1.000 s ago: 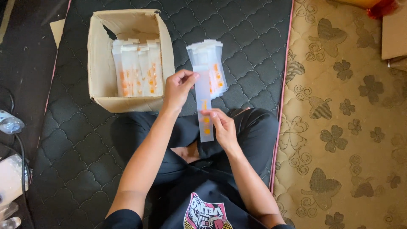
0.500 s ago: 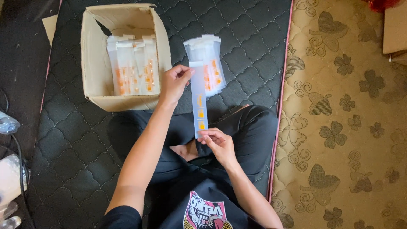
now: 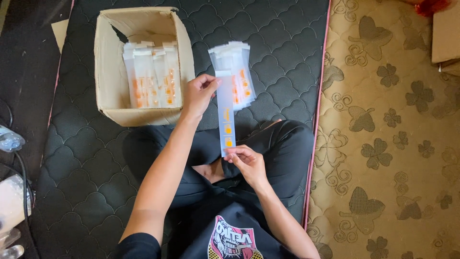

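While you pinch the long clear sleeve [image 3: 225, 115] taut, left hand [image 3: 199, 93] at its top end and right hand [image 3: 247, 160] at its bottom, just right of the cardboard box [image 3: 112, 72], a slipping grip could drop it onto the loose stack [image 3: 237, 69] behind, scattering it.

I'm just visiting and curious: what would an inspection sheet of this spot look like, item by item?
Surface: black quilted mat, person sitting on it.
Job's things: long clear packet with orange marks, held stretched between both hands; loose pile of packets behind it; cardboard box holding more packets.
Clutter: clear plastic items at the left edge, too blurred to identify.
Hands: left hand pinches the packet's top end; right hand pinches its bottom end.
Cables: black cable at the left edge.
Surroundings: tan floral carpet; another box at the top right.
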